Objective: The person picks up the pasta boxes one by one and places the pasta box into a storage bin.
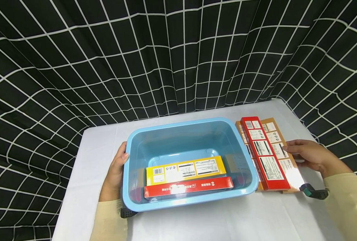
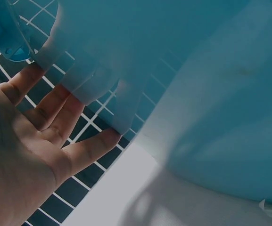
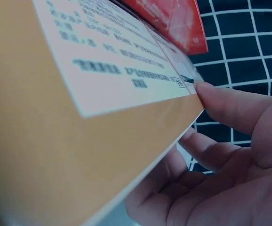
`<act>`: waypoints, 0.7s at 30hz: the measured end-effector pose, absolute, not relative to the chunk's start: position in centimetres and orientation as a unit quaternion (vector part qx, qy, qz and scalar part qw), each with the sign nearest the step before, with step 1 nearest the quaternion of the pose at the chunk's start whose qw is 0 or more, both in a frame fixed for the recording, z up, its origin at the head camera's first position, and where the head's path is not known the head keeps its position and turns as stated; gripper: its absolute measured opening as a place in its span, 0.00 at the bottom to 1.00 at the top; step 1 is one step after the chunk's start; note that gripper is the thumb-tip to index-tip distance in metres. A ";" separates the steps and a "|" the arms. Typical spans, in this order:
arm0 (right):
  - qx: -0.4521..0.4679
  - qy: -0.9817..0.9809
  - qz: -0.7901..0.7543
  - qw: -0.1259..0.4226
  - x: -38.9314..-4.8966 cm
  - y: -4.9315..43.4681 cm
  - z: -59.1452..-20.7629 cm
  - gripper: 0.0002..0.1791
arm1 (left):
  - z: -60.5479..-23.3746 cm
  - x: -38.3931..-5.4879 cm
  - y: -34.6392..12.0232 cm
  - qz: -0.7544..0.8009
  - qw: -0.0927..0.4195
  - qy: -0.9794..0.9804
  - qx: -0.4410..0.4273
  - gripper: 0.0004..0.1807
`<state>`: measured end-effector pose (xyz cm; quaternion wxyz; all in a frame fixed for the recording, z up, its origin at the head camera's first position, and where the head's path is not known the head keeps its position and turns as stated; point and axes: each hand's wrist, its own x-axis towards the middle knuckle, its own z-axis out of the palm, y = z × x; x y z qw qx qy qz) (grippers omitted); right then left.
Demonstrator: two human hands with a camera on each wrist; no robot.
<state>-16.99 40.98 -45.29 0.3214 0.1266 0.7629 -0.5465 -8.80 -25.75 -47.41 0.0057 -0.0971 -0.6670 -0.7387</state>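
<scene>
"Where are the hands?"

"The left hand [image 1: 115, 172] is at the left side of the bin [image 1: 178, 140]. Its fingers are spread and nearly straight, with the tips against the outer wall. The right hand [image 1: 312, 157] is well apart from it, at the boxes beyond the bin's right side."

"Does the right one have hold of anything?"

"Yes, it pinches the orange box [image 1: 280, 150] by its right edge, thumb on top and the other fingers curled in below. I can't tell whether that box is clear of the counter [image 1: 214, 217] or resting on it."

"What lies next to it?"

"A red box [image 1: 264, 152], label side up, lies over the held box's left edge. It also covers much of another orange box [image 1: 243, 134], which shows as a strip just beside the bin's rim."

"And inside the bin?"

"Two more. The yellow box [image 1: 186, 170] has its labelled broad face up. The narrow red box [image 1: 189, 187] is right beside it, along the wall nearer the person."

"Where is the bin itself?"

"Upright on the white counter, in the middle of the head view."

"And around that?"

"Black cloth [image 1: 183, 50] with a white grid hangs behind and to both sides. The person wears pale sleeves [image 1: 110, 219], with a dark device [image 1: 315, 192] at the right wrist."
</scene>
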 end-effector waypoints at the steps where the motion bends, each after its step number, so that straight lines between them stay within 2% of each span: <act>1: 0.127 0.762 -0.549 0.320 -17.0 41.1 -45.3 0.35 | -47.4 -8.8 -25.7 -0.739 0.007 -0.667 -0.096 0.29; 7: 0.138 0.755 -0.559 0.315 -16.9 41.6 -45.0 0.31 | -47.2 -8.8 -25.5 -0.744 0.012 -0.663 -0.086 0.29; 14: 0.141 0.753 -0.567 0.304 -16.8 41.8 -44.8 0.22 | -47.2 -8.7 -25.5 -0.741 0.014 -0.667 -0.081 0.30; 21: 0.140 0.761 -0.559 0.299 -16.9 41.8 -43.7 0.23 | -47.3 -8.8 -25.7 -0.740 0.011 -0.667 -0.090 0.30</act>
